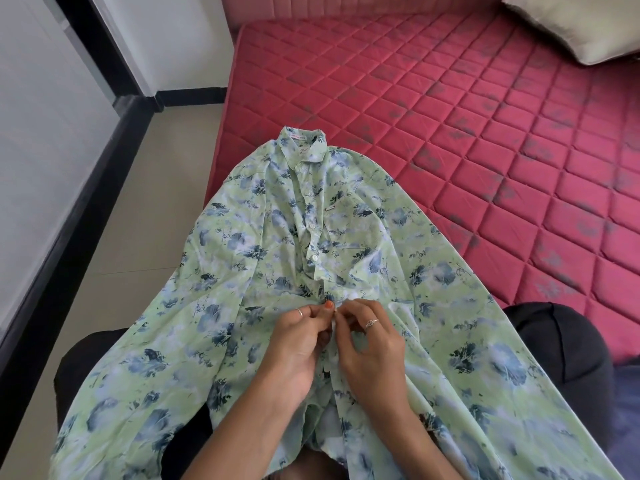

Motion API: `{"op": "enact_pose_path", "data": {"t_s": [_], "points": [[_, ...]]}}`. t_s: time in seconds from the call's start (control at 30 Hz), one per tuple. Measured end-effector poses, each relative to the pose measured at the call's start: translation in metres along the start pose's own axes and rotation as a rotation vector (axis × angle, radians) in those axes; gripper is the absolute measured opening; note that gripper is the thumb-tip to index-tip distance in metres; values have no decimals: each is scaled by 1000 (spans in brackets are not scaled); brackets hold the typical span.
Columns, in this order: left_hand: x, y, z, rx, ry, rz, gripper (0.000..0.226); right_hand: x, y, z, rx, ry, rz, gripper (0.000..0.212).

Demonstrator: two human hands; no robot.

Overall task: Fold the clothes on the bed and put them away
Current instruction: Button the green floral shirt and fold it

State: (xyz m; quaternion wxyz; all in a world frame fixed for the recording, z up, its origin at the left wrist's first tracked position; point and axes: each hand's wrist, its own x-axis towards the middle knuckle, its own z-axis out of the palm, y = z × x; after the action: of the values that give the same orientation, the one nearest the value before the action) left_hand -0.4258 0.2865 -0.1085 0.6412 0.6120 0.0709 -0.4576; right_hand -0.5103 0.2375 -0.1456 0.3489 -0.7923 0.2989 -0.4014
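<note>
Red quilted mattress (pixel 450 116) fills the far right of your view, with a pale pillow (pixel 575 29) at its top corner and tiled floor (pixel 145 209) running along its left edge. Your green floral shirt (pixel 346 220) lies face up across your lap and onto the near edge of the bed, collar (pixel 303 143) pointing away from you, hem falling toward your knees. Its long axis runs straight out from your body, so the button placket (pixel 311 237) sits on your centre line.

Your left hand (pixel 298 341) and right hand (pixel 370 337) meet on that placket just below the last fastened button, fingertips nearly touching. Both pinch the fabric edges between thumb and forefinger; neither is nearer, each holds its own side of the opening. It looks like you are doing up a button, though the button itself is hidden under your fingers.

Buttons above your hands appear closed; the front below, toward you, seems open. Folding has not begun, and you will likely work further down the placket toward yourself.
</note>
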Motion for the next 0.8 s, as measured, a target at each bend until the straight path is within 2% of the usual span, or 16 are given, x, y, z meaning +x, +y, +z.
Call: {"op": "enact_pose_path", "data": {"t_s": [0.07, 0.17, 0.23, 0.37, 0.47, 0.53, 0.67, 0.8], "points": [[1, 2, -2, -5, -37, 15, 15, 4, -3, -3, 121, -18, 129, 7], [2, 5, -6, 6, -66, 42, 14, 14, -10, -7, 372, -125, 466, 7], [2, 8, -7, 54, -74, 69, 16, 21, -10, -11, 481, -192, 573, 9], [4, 9, -11, 193, -73, 118, 26, 26, -10, -16, 288, -260, 438, 12], [6, 5, -13, 505, -50, 282, 16, 23, -7, -16, 98, -233, 275, 18], [5, 4, -14, 601, -36, 382, 13, 19, -2, -16, 22, -212, 155, 12], [6, 0, -12, 524, -35, 419, 12, 12, 7, -11, -105, -142, -45, 4], [7, -5, -8, 364, -41, 336, 18, 8, 8, -11, -138, -108, -177, 7]]}}
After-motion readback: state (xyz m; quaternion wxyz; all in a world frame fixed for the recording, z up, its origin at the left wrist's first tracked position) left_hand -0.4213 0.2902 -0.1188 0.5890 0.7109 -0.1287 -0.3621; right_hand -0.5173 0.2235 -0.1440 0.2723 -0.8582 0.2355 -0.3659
